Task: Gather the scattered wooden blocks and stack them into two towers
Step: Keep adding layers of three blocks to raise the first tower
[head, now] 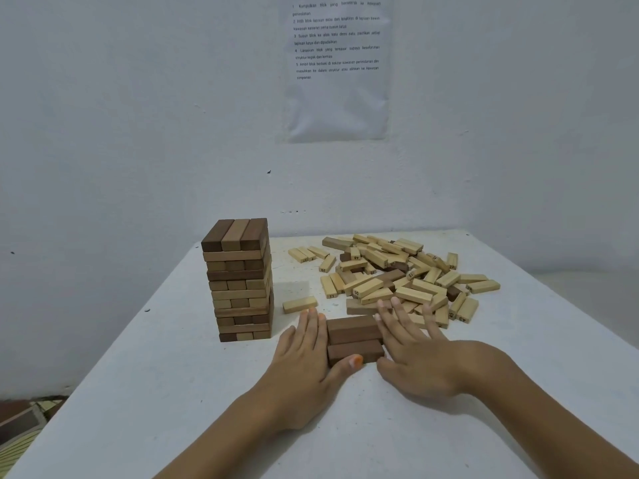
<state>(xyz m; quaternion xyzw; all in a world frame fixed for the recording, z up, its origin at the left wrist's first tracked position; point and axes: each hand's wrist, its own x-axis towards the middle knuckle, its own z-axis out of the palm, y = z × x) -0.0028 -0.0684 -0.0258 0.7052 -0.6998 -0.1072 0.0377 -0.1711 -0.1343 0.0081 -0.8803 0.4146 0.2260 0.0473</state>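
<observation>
- Dark blocks lying side by side on table, squeezed between both hands.
- Left hand flat, fingers straight, at their 9 o'clock end; right hand flat, fingers spread, at 3 o'clock.
- Bare tabletop toward 6 and 8 o'clock.
- Tower close at 10 o'clock; lone block at 11; pile crowding 1 o'clock, at right fingertips.

Left hand and right hand press flat against three dark blocks beside the tower.
</observation>
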